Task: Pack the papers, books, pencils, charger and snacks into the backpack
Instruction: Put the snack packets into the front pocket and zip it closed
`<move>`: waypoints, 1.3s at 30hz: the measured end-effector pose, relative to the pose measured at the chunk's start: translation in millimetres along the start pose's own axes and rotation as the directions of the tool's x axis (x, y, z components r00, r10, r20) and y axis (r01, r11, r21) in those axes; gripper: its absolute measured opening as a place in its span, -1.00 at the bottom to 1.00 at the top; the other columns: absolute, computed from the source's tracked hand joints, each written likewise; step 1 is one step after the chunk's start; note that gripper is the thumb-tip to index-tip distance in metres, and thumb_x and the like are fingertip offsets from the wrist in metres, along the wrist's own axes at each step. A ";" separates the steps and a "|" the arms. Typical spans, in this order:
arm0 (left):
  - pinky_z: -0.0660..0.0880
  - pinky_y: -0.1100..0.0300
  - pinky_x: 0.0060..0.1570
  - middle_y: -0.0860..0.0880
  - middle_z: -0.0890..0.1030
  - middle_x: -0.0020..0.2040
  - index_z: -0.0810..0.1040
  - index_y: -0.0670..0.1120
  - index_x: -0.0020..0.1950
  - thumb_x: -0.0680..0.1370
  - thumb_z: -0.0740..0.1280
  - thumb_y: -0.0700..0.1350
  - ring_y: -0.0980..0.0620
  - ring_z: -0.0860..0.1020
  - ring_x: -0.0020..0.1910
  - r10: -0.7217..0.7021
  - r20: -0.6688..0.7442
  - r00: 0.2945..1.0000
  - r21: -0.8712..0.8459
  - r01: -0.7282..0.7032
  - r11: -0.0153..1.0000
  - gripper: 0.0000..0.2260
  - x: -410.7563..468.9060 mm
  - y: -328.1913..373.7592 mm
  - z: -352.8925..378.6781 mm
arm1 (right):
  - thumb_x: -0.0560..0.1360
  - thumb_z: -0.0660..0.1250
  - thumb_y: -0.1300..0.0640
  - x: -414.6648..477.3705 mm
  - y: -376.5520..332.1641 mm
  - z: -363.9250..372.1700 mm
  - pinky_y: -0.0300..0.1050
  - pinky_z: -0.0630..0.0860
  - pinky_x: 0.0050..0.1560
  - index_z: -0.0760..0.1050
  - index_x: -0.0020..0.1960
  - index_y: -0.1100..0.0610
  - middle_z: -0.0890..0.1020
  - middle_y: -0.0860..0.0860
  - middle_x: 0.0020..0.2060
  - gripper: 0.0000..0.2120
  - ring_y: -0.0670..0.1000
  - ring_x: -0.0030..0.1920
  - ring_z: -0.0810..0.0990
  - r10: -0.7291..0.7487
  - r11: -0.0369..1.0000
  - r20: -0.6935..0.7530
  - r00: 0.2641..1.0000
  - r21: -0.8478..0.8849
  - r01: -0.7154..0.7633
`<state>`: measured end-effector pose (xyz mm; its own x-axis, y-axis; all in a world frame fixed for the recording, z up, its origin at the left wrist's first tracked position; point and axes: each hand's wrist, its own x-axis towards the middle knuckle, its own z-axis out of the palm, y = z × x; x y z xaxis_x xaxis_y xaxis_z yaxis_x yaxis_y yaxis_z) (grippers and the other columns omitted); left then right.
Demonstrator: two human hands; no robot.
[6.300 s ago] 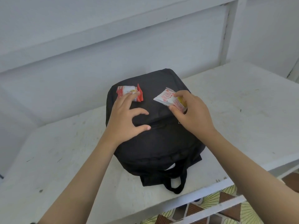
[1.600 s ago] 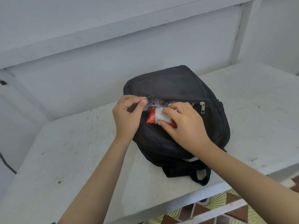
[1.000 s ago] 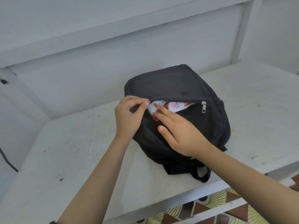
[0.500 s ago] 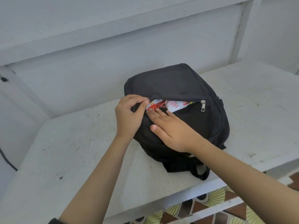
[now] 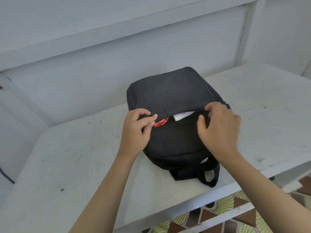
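Note:
A black backpack (image 5: 173, 91) lies flat on the white table (image 5: 80, 157), its straps toward me. Its front pocket is unzipped, and a red snack packet (image 5: 160, 122) and a white snack packet (image 5: 182, 115) show in the slit. My left hand (image 5: 136, 132) pinches the pocket's fabric at the slit's left end, fingertips beside the red packet. My right hand (image 5: 218, 130) is at the slit's right end, fingers curled over the spot where the zipper pull was; the pull itself is hidden under them.
A white wall and ledge rise just behind the backpack. The table's front edge runs near the straps (image 5: 202, 175), with patterned floor tiles (image 5: 223, 209) below. A dark cable (image 5: 5, 175) hangs at the far left.
My right hand left the snack packets and moved right to the zipper end of the pocket. The packets now sit deeper in the slit. My left hand kept its pinch.

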<state>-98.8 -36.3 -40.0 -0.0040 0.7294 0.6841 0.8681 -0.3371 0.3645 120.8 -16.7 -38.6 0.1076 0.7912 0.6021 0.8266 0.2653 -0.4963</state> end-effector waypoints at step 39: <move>0.59 0.23 -0.27 -0.09 0.68 -0.13 0.62 -0.17 0.02 0.54 0.34 -0.16 0.05 0.67 -0.21 -0.575 0.519 0.633 -0.559 0.760 0.332 -0.87 33.2 138.1 82.4 | 0.42 0.37 0.14 13.2 60.8 -13.2 -0.13 0.37 -0.13 0.62 -0.29 0.08 0.48 -0.08 -0.52 -0.87 -0.11 -0.43 0.42 -0.151 0.938 0.024 0.988 0.318 0.136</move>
<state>61.9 -9.6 -19.0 -0.2440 0.9641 -0.1045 0.0077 0.1097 0.9939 179.8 2.6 -52.6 -0.0316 0.7549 0.6551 0.6146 0.5316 -0.5828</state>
